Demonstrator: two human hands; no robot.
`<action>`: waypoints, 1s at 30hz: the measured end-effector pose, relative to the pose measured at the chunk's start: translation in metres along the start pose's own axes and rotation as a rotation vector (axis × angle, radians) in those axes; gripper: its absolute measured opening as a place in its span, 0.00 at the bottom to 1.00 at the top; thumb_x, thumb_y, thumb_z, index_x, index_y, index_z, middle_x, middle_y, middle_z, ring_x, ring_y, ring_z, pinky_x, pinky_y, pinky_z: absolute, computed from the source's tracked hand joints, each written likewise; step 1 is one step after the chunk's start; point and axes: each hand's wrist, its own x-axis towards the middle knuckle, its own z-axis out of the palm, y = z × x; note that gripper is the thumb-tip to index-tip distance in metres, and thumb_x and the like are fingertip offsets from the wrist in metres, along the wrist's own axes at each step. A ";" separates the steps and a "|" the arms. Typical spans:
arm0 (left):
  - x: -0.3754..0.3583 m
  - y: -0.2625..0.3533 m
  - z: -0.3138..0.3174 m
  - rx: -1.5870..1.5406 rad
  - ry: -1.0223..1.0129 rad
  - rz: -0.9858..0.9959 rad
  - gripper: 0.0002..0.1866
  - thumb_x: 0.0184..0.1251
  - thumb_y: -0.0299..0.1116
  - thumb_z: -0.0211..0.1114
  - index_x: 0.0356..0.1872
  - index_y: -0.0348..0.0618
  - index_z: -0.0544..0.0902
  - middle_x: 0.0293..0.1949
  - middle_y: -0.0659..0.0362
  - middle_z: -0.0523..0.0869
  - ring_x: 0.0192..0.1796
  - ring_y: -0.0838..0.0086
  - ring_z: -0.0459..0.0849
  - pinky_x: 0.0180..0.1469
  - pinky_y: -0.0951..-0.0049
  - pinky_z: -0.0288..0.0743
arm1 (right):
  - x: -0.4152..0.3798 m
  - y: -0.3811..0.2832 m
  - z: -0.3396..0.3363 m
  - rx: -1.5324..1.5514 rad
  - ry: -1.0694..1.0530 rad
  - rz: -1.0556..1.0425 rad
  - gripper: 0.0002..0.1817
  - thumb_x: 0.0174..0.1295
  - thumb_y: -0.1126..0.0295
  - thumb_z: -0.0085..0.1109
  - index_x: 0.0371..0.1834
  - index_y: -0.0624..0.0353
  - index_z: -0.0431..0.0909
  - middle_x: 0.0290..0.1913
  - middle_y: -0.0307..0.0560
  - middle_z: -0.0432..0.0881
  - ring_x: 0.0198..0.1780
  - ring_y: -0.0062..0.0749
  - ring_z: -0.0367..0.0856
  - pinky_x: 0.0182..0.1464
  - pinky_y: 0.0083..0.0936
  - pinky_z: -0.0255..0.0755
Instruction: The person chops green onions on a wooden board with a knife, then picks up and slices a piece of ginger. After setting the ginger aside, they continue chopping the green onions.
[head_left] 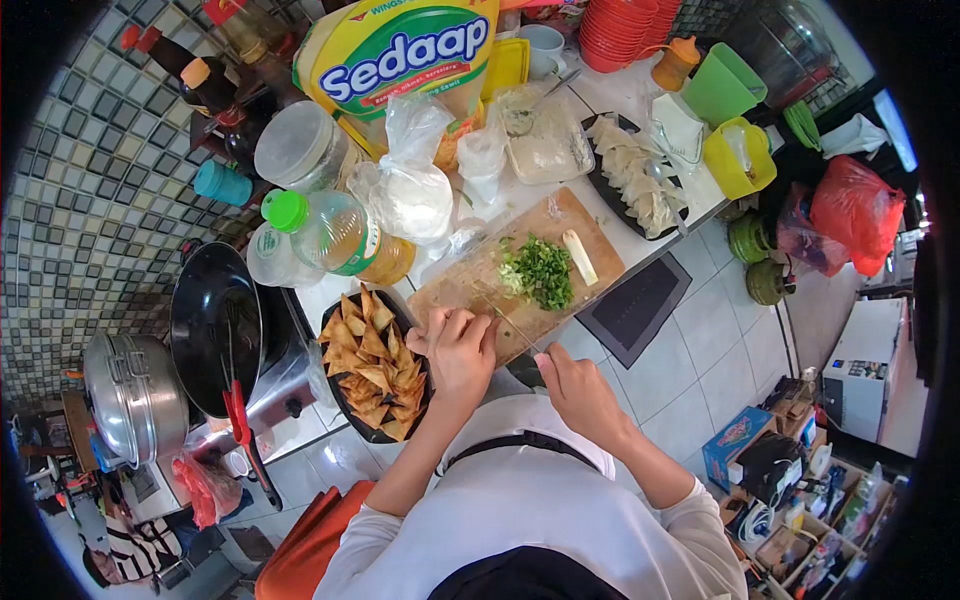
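My right hand (580, 392) is closed around the handle of a knife (518, 328), whose thin blade slants over the near edge of a wooden cutting board (462, 282). My left hand (458, 350) rests at the board's left end, its fingers curled close to the blade. Whatever may be under those fingers is hidden. A heap of chopped green onion (545, 272) lies mid-board. Beside it on the right is a pale white stalk piece (580, 257). Left of my left hand, a black tray (378, 436) holds several golden fried triangular pastries (372, 365).
Behind the board stand an oil bottle (335, 232), a knotted plastic bag of white powder (410, 200) and a lidded tub (300, 145). A black tray of pale folded dumplings (630, 170) sits at right. A black wok (205, 330) is on the stove at left.
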 end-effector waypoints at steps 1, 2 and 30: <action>-0.002 0.000 0.001 -0.011 -0.008 -0.018 0.05 0.49 0.31 0.73 0.24 0.50 0.83 0.26 0.68 0.76 0.41 0.70 0.73 0.44 0.58 0.52 | 0.003 -0.003 0.001 -0.022 0.008 0.002 0.17 0.72 0.59 0.43 0.38 0.65 0.67 0.19 0.68 0.76 0.25 0.69 0.76 0.27 0.56 0.69; -0.003 0.000 0.001 -0.022 -0.017 -0.036 0.04 0.50 0.31 0.72 0.25 0.50 0.83 0.27 0.68 0.76 0.43 0.69 0.73 0.45 0.55 0.53 | 0.007 -0.005 0.002 -0.044 0.015 0.006 0.17 0.72 0.59 0.43 0.38 0.65 0.67 0.19 0.68 0.76 0.25 0.69 0.76 0.27 0.57 0.69; -0.005 -0.006 0.000 -0.057 -0.002 0.007 0.05 0.51 0.32 0.71 0.24 0.50 0.82 0.29 0.68 0.75 0.41 0.69 0.72 0.44 0.56 0.53 | 0.000 -0.009 0.000 0.001 0.056 -0.014 0.15 0.73 0.63 0.44 0.35 0.67 0.68 0.16 0.65 0.70 0.21 0.65 0.72 0.24 0.49 0.62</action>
